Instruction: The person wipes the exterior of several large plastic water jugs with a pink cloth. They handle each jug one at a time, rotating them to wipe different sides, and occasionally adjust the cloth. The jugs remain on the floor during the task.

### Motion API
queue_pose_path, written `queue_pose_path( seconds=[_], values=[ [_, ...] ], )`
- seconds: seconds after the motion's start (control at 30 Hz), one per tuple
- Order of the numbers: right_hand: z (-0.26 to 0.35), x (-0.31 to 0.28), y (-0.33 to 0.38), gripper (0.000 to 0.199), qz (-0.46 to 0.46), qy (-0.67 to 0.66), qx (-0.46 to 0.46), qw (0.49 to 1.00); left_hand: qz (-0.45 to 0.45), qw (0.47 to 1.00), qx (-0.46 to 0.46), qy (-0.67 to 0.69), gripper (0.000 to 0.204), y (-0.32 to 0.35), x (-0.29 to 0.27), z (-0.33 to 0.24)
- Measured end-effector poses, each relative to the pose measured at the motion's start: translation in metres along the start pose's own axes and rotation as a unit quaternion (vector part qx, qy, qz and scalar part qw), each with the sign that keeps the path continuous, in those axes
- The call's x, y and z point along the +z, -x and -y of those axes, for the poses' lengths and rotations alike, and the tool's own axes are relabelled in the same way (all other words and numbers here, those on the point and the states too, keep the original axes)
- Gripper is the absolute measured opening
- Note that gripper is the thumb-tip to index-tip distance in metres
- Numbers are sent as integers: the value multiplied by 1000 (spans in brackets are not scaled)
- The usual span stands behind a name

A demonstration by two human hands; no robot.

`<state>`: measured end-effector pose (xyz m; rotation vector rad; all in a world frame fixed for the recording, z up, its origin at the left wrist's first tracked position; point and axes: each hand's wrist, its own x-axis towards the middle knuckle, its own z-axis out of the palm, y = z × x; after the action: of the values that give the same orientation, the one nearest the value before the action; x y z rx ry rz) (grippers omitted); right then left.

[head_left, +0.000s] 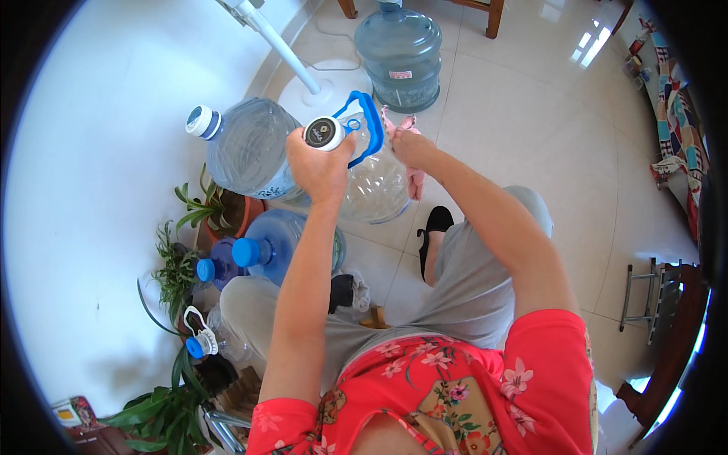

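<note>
A clear plastic water jug (373, 188) stands between my arms, with a white cap (324, 134) that has a dark round top. My left hand (318, 168) is closed round its neck just under the cap. A blue carrying handle (373, 130) sticks out from the jug beside that hand. My right hand (412, 148) is closed on a pink cloth (415, 183) at the jug's right side. Part of the cloth hangs down along the jug's wall, and another bit pokes up above my fingers.
Left of the jug are a large water bottle (254, 148), a blue bottle (282, 241) and a purple one (225, 262). Potted plants (173, 265) line the wall. Ahead stand a blue-tinted water jug (398, 57) and a white pole stand (284, 57). A folding stool (644, 299) is at right.
</note>
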<state>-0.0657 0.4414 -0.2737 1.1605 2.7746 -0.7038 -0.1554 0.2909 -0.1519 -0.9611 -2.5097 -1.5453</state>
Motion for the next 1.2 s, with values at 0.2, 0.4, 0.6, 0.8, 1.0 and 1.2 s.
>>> queue_pose_path(
  seconds=[0.2,0.4,0.6,0.8,1.0,1.2],
  values=[
    [48,-72,61,35,-71,-259,-9,963,52,989,137,-20,61,-15,-10,24],
    [42,-70,42,36,-102,-254,0,962,202,967,158,9,57,-41,-28,27],
    [37,-55,34,41,-47,-292,-2,955,172,968,51,173,63,-26,-12,46],
    [-13,-5,14,48,-71,-333,17,940,86,995,24,53,67,-2,-3,26],
    [45,-46,56,52,-67,-300,-72,949,28,995,-60,-70,73,4,-8,2],
    [34,-5,25,41,-263,-106,-137,949,140,980,141,-11,72,-15,-27,30]
  ],
)
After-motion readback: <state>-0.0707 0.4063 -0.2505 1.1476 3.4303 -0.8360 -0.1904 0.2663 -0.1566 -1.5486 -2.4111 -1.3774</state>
